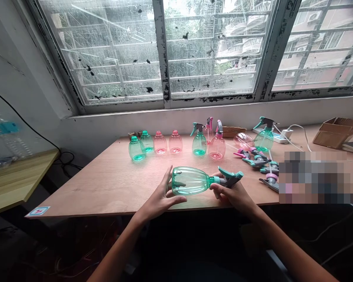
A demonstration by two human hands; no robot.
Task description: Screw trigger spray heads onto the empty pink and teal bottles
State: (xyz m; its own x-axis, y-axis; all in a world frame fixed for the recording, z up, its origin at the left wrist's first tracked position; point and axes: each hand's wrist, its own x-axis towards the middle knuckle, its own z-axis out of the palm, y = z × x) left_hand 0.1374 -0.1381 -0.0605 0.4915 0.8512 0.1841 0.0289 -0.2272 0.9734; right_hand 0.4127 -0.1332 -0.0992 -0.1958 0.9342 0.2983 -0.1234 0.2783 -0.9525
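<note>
A clear green spray bottle [192,181] lies sideways in the air over the table's front edge, its base to the left. My left hand [161,199] cups the base end, with fingers behind it and the thumb stretched out below. Around the neck, my right hand [232,194] is closed, just under the teal and dark grey spray head [231,178]. The head sits on the bottle's neck; how tightly I cannot tell. Several loose spray heads [257,158], pink, teal and grey, lie on the table to the right of my right hand.
Open green bottles [137,149] and pink bottles [175,141] stand at the back left. Bottles with heads on, such as a green one [199,143] and a pink one [217,147], stand behind my hands. A cardboard box [335,133] and power strip [282,136] are rightward.
</note>
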